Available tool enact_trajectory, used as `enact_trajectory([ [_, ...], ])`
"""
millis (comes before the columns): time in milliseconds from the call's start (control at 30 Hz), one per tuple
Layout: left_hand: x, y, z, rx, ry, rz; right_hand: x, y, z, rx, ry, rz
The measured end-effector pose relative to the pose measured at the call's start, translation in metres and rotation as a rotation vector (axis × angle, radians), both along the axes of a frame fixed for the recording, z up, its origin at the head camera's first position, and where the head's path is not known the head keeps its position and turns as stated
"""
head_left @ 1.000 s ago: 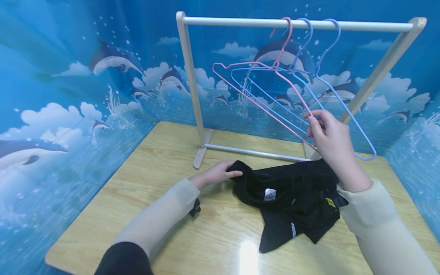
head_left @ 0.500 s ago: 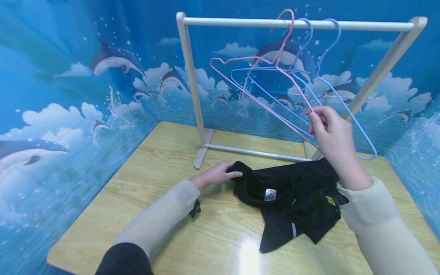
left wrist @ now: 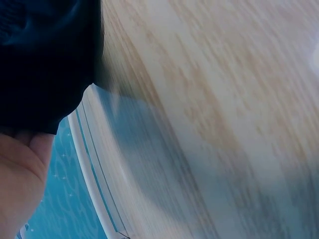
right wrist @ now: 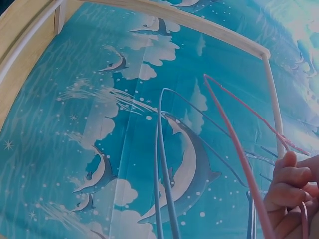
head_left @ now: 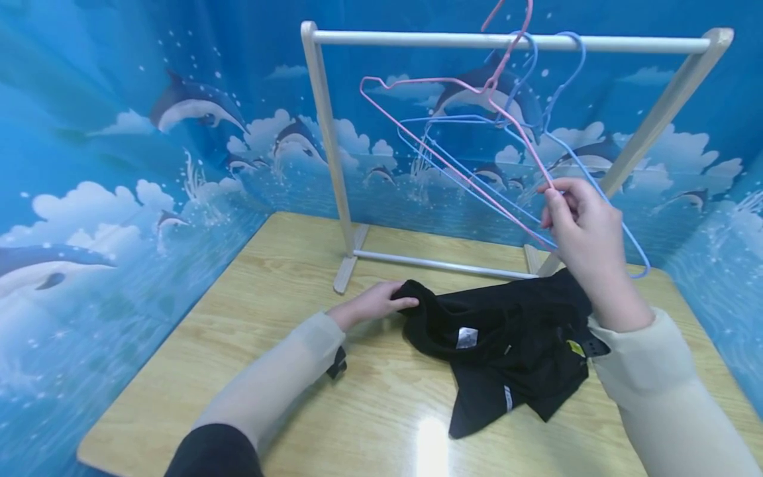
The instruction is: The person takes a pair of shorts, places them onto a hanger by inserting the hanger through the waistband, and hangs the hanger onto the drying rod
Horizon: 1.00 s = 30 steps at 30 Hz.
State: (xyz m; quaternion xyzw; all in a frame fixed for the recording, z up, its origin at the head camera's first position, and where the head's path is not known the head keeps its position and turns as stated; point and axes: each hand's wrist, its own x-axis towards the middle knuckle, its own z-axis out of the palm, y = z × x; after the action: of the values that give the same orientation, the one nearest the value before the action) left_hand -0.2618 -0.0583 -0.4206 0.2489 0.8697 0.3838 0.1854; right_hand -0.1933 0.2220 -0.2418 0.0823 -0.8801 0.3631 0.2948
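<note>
My left hand (head_left: 375, 305) pinches the edge of a black garment (head_left: 518, 331) that lies bunched on the table, a white label showing inside its opening. In the left wrist view, dark cloth (left wrist: 50, 59) covers the fingers of that hand (left wrist: 22, 174). Thumb and fingers of my right hand (head_left: 587, 232) grip the lower right corner of a pink wire hanger (head_left: 492, 84). Its hook stands above the rail, partly cut off by the frame's top edge. The right wrist view shows the pink hanger (right wrist: 239, 144) beside the hand (right wrist: 294, 189).
A rack with a white rail (head_left: 405, 38) and wooden posts stands at the back of the wooden table (head_left: 238, 318). Two blue hangers hang from the rail, close behind the pink one, the rightmost (head_left: 583, 53) nearest the right post. A dolphin-print curtain (head_left: 119, 199) surrounds the table.
My right hand has raised the pink hanger, bringing its hook up off the rail, and moved slightly right. The left hand and the black garment have stayed in place.
</note>
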Motion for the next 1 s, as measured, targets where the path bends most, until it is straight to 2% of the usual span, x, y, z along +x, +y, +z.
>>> enact_trajectory([
  [333,0.000,0.000,-0.003,0.010,0.008,-0.002,0.006,0.003,-0.004,-0.009,0.013,0.004],
  [500,-0.001,0.000,-0.005,0.024,-0.015,0.014,0.013,0.003,-0.009,-0.010,0.058,0.033],
  [767,-0.001,0.001,-0.005,0.028,-0.017,0.017,0.028,0.011,-0.024,-0.012,0.090,0.061],
  [1000,-0.001,0.001,-0.006,0.034,-0.015,0.020,0.031,0.016,-0.039,-0.054,0.124,0.100],
])
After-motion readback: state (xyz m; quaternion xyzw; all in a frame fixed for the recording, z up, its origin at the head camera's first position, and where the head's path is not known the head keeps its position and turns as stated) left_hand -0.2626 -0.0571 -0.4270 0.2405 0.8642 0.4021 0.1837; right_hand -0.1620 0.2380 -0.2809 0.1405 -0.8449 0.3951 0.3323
